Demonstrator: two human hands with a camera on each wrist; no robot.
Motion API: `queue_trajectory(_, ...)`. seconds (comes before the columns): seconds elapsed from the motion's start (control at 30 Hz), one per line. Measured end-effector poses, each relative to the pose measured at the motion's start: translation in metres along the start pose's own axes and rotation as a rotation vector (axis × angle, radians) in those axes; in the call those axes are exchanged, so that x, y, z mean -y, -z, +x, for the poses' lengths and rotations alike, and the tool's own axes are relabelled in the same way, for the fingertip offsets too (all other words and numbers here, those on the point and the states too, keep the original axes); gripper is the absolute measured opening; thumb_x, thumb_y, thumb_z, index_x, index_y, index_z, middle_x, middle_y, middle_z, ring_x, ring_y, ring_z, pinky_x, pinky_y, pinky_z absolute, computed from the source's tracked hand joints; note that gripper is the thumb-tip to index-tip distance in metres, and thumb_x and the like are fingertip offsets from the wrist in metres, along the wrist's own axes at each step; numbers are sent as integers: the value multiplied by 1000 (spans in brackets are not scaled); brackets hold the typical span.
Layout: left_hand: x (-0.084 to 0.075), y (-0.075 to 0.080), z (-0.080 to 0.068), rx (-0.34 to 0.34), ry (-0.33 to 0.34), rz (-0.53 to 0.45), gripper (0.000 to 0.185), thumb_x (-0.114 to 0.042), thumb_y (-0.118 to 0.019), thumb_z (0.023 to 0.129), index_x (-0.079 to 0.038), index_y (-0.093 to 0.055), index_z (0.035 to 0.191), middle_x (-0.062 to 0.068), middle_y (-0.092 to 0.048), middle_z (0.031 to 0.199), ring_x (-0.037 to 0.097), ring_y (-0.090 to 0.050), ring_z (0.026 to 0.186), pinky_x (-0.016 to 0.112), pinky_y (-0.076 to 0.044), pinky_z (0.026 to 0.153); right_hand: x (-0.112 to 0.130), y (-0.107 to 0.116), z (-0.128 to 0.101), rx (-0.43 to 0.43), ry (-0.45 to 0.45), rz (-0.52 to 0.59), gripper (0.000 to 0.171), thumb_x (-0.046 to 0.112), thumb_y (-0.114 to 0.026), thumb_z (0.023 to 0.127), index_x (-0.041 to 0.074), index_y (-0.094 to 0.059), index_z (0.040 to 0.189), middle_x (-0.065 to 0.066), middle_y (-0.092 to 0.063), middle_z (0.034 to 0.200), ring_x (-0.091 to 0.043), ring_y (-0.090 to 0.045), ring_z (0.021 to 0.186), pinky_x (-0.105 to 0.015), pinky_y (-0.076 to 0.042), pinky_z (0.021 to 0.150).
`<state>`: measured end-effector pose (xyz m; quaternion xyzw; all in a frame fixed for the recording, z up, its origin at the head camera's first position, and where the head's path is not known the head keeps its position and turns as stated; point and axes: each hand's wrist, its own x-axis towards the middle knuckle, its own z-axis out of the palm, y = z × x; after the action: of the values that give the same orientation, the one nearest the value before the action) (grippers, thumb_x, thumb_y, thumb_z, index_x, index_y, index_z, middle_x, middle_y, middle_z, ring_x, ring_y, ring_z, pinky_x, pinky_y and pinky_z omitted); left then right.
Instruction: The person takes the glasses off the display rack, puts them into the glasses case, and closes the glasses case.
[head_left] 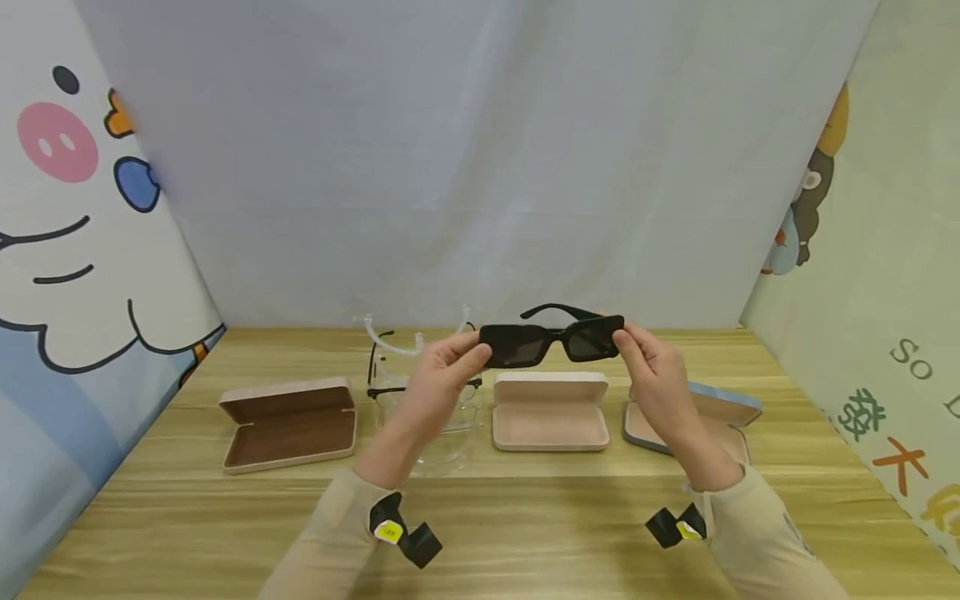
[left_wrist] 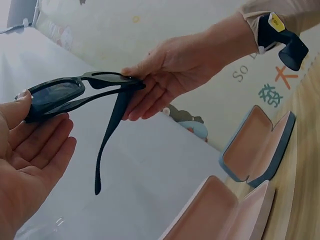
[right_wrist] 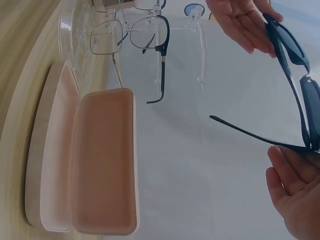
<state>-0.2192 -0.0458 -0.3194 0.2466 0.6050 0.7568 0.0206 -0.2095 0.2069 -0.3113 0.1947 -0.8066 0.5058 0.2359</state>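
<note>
1. l hand [head_left: 435, 379] pinches one end of the black sunglasses [head_left: 581, 339], thumb on the front, fingers behind; r hand [head_left: 660, 375] pinches the other end the same way.
2. sunglasses are up in the air btwn both hands, above the table [head_left: 525, 533]; temple at the r hand's end sticks out, other one's folded along the back of the frame.
3. writing on the r wall: "so" [head_left: 911, 358] in dark letters, next letter cut off at the pic edge; below it "發" [head_left: 861, 414] in green & "大" [head_left: 902, 464] in orange-red.
4. yellow label [head_left: 388, 531] on the l wrist's black mount, similar one on the r; text too small to read.
5. clear stand [right_wrist: 202, 55] w/ eyeglasses [right_wrist: 162, 47] on it, near the l hand in head view; tiny lens mark, can't read it.
6. 3 cases, all lids up: brown-lined case [head_left: 292, 435] left of stand, pink case [head_left: 551, 425] in the middle, blue case [head_left: 727, 402] at right, partly behind r hand/wrist.
</note>
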Motion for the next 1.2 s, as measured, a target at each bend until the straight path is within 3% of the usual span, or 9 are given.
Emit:
queue_trajectory(0.07, 3, -3, 2, -14, -19, -101, 38, -10, -52, 92, 15, -49, 120, 2, -66, 104, 10, -61, 97, 29, -46, 92, 1, 1, -1, -12, -1, 22, 33, 17, -40, 98, -2, -57, 118, -7, -63, 112, 9, -54, 96, -8, -41, 83)
queue_trajectory(0.13, 6, -6, 4, -35, -27, -184, 32, -9, -54, 91, 10, -55, 116, -5, -67, 96, 7, -63, 89, 24, -49, 84, 1, 2, -3, -22, -2, 50, 32, 15, -39, 98, -5, -59, 112, 2, -65, 96, 5, -53, 76, -9, -42, 74)
queue_trajectory(0.23, 11, -10, 5, -38, -32, -265, 19, -15, -60, 86, -6, -65, 102, -4, -68, 94, 7, -64, 85, 22, -51, 80, 0, 5, -6, -20, -4, 96, 30, 14, -38, 98, -5, -59, 108, 17, -60, 88, 4, -49, 74, -11, -42, 73)
queue_trajectory(0.3, 14, -13, 6, -28, -27, -287, 14, -21, -64, 82, -16, -69, 94, -4, -67, 93, 7, -65, 84, 23, -51, 80, -2, 7, -7, -7, -9, 165, 28, 13, -37, 99, 0, -60, 107, 19, -61, 92, 3, -54, 88, -12, -42, 81)
queue_trajectory(0.37, 16, -16, 7, -17, -20, -297, 12, -25, -67, 78, -20, -70, 89, -4, -66, 93, 7, -64, 83, 24, -52, 80, -4, 9, -8, 8, -10, 248, 27, 13, -37, 99, 8, -61, 108, 18, -62, 101, 0, -53, 105, -14, -40, 91)
queue_trajectory(0.5, 21, -23, 9, -45, -4, -295, 7, -21, -66, 80, -20, -71, 85, -3, -64, 91, 7, -64, 82, 26, -52, 79, -7, 12, -11, 24, 7, 401, 28, 12, -35, 99, 20, -61, 106, 11, -62, 103, -3, -55, 106, -15, -40, 93)
queue_trajectory(0.77, 30, -39, 12, -189, 30, -302, 16, -28, -75, 66, -21, -70, 80, -6, -66, 84, 4, -63, 73, 22, -52, 76, -13, 17, -17, -13, -3, 552, 28, 12, -35, 99, 14, -61, 106, 4, -59, 103, -4, -56, 102, -16, -40, 94)
queue_trajectory(1.03, 36, -53, 15, -263, 59, -268, 18, -7, -69, 79, -24, -69, 77, -9, -63, 80, 3, -57, 74, 20, -47, 73, -18, 24, -22, -17, -27, 681, 30, 12, -33, 99, 11, -61, 107, 2, -58, 102, -5, -58, 99, -16, -43, 91)
queue_trajectory(1.2, 44, -59, 19, -275, 77, -318, 24, 2, -63, 82, -21, -69, 79, -6, -64, 82, 5, -59, 73, 21, -50, 72, -24, 29, -27, -29, -55, 655, 28, 12, -35, 98, 12, -61, 107, 3, -61, 104, -5, -59, 99, -16, -44, 89)
